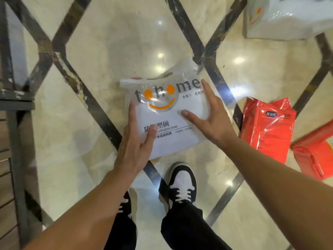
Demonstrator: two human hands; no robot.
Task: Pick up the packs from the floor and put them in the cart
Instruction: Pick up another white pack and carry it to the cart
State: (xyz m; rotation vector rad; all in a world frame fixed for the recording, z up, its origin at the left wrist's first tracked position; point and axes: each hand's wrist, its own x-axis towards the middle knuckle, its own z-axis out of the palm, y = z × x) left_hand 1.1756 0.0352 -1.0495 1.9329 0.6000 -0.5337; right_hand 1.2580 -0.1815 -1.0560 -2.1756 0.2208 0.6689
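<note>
Two white packs with an orange smile mark: one between the hands, one at the upper right edge, cut off by the frame. Two red packs at the right: one crinkled and glossy, one partly out of view. Two bare hands, left and right. Two dark and white shoes, left mostly hidden, right in plain view

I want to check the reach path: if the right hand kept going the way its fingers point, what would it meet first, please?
Most likely the white pack itself: the right hand already lies along its right edge, fingers pointing up the floor. Beyond looks free, though depth is unclear.
</note>
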